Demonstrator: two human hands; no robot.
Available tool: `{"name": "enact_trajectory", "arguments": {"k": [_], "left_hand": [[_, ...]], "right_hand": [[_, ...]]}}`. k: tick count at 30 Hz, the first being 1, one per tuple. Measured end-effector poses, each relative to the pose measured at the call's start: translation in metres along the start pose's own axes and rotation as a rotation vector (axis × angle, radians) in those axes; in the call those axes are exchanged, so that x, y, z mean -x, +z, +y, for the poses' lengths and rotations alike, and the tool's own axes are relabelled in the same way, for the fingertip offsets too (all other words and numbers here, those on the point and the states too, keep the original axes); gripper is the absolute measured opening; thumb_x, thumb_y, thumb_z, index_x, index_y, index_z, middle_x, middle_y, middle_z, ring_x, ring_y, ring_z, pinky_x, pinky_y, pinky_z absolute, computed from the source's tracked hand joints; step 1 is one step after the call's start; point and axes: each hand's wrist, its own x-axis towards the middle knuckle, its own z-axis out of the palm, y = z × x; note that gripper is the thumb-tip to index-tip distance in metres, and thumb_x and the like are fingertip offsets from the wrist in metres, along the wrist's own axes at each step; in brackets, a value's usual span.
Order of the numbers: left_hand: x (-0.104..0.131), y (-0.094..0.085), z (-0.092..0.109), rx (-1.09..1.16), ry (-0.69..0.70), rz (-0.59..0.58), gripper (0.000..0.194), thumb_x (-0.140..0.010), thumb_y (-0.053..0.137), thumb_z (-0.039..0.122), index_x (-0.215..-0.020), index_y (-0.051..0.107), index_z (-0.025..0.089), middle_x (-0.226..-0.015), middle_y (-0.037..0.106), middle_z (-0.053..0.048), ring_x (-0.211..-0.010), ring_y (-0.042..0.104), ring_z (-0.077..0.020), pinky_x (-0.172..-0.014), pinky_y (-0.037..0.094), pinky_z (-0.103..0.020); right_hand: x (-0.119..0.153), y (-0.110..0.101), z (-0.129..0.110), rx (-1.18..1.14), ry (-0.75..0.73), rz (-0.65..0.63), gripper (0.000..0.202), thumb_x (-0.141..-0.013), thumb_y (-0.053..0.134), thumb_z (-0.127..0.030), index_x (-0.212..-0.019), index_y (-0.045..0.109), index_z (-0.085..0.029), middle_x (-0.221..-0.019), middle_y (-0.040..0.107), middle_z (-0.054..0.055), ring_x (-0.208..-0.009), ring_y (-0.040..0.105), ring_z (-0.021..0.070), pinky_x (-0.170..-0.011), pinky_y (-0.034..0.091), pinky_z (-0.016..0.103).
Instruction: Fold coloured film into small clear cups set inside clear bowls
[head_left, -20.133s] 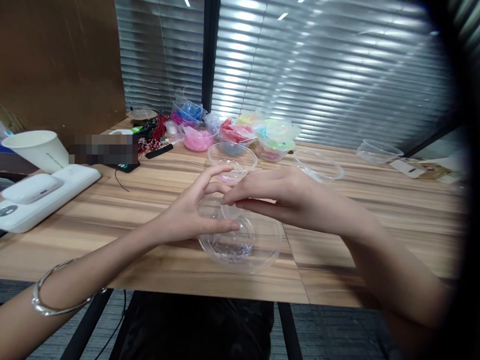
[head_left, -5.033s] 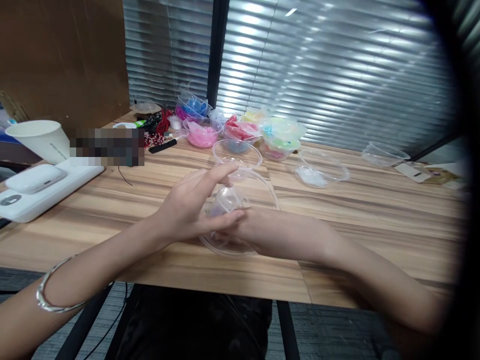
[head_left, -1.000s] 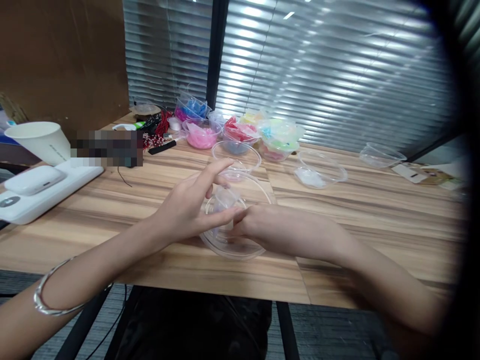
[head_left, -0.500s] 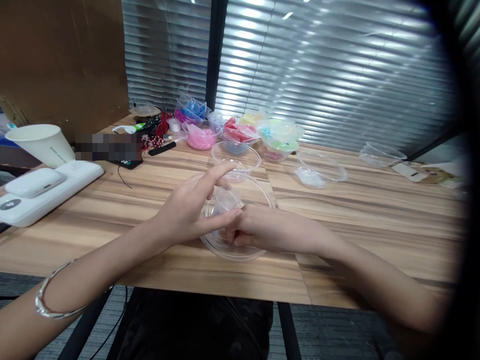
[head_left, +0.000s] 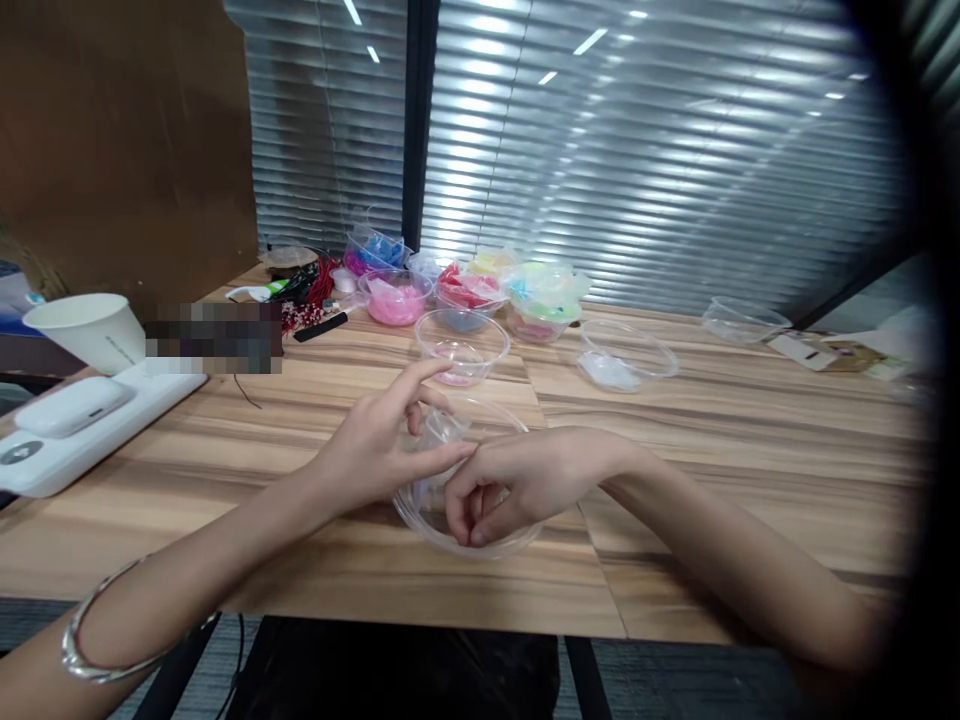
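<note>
A clear plastic bowl [head_left: 424, 528] stands near the table's front edge, below both of my hands. In it leans a small see-through plastic bag or cup [head_left: 444, 428]; its exact kind is unclear. My left hand [head_left: 390, 430] reaches over the bowl's left side, thumb and index finger stretched apart around this clear piece, the other fingers partly curled. Whether they touch it is hard to see. My right hand [head_left: 510, 485] hangs over the bowl's right half, wrist bent, fingertips pinched together low inside. What sits between those fingertips, if anything, cannot be made out.
Behind the bowl stands a clear tub [head_left: 463, 350] with a little pink material. A clear tub [head_left: 622, 365] with a white packet is farther right. Tubs of coloured pieces [head_left: 396, 300] line the back. At left are a paper cup [head_left: 90, 330] and a white power bank [head_left: 112, 425].
My right hand has turned at the wrist and its pinched fingers have moved toward the bowl's near side. The left hand keeps nearly the same pose. The camera view has tilted up slightly.
</note>
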Motion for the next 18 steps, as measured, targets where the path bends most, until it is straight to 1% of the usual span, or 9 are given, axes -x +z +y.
{"name": "enact_trajectory", "arguments": {"k": [2, 5, 9, 12, 14, 16, 18], "left_hand": [[-0.001, 0.000, 0.000, 0.002, -0.009, -0.003, 0.071, -0.076, 0.072, 0.041, -0.135, 0.037, 0.024, -0.099, 0.069, -0.004, -0.074, 0.064, -0.0157, -0.068, 0.051, -0.029], [-0.002, 0.000, 0.001, 0.002, 0.003, -0.007, 0.069, -0.077, 0.071, 0.040, -0.135, 0.037, 0.024, -0.096, 0.069, -0.003, -0.072, 0.063, -0.0145, -0.068, 0.051, -0.028], [0.000, -0.001, 0.002, 0.029, 0.002, -0.015, 0.066, -0.079, 0.070, 0.039, -0.134, 0.036, 0.025, -0.097, 0.069, -0.002, -0.071, 0.061, -0.0137, -0.068, 0.051, -0.029], [0.001, 0.000, 0.001, 0.045, -0.017, -0.026, 0.067, -0.079, 0.070, 0.039, -0.134, 0.035, 0.026, -0.100, 0.069, -0.003, -0.074, 0.062, -0.0147, -0.071, 0.052, -0.031], [0.001, 0.000, 0.000, 0.061, -0.030, -0.030, 0.067, -0.078, 0.070, 0.038, -0.134, 0.036, 0.026, -0.100, 0.069, -0.003, -0.079, 0.063, -0.0161, -0.073, 0.052, -0.032], [0.000, 0.001, -0.002, 0.089, -0.039, -0.022, 0.063, -0.080, 0.068, 0.035, -0.133, 0.036, 0.024, -0.102, 0.069, -0.004, -0.085, 0.065, -0.0179, -0.076, 0.052, -0.033], [-0.001, 0.001, -0.004, 0.112, -0.049, -0.017, 0.062, -0.081, 0.067, 0.032, -0.133, 0.036, 0.023, -0.104, 0.068, -0.005, -0.093, 0.065, -0.0197, -0.079, 0.052, -0.033]], "right_hand": [[0.001, -0.002, -0.001, -0.029, -0.006, -0.026, 0.008, -0.086, 0.054, -0.009, -0.089, 0.060, -0.012, -0.083, 0.059, 0.001, -0.075, 0.056, 0.0085, -0.065, 0.045, 0.016], [0.001, -0.006, -0.001, -0.106, -0.018, -0.075, 0.004, -0.086, 0.056, -0.011, -0.088, 0.058, -0.012, -0.084, 0.058, 0.001, -0.078, 0.056, 0.0085, -0.068, 0.046, 0.017], [-0.001, -0.005, 0.001, -0.109, -0.007, -0.060, 0.006, -0.083, 0.059, -0.015, -0.087, 0.059, -0.012, -0.079, 0.058, 0.000, -0.073, 0.055, 0.0084, -0.067, 0.046, 0.019], [0.000, 0.001, 0.001, -0.071, 0.048, 0.024, 0.011, -0.076, 0.061, -0.012, -0.087, 0.062, -0.014, -0.073, 0.058, -0.002, -0.067, 0.055, 0.0083, -0.059, 0.044, 0.017], [0.003, 0.003, 0.000, -0.095, 0.061, 0.103, 0.014, -0.074, 0.060, -0.010, -0.087, 0.063, -0.014, -0.070, 0.057, -0.003, -0.063, 0.054, 0.0076, -0.056, 0.043, 0.017], [0.009, 0.002, -0.002, -0.162, 0.022, 0.187, 0.011, -0.075, 0.060, -0.011, -0.086, 0.063, -0.014, -0.068, 0.056, -0.004, -0.060, 0.052, 0.0068, -0.055, 0.042, 0.017], [0.017, -0.001, -0.006, -0.246, -0.059, 0.291, 0.007, -0.080, 0.063, -0.017, -0.086, 0.063, -0.014, -0.071, 0.056, -0.003, -0.062, 0.052, 0.0071, -0.058, 0.043, 0.019]]}}
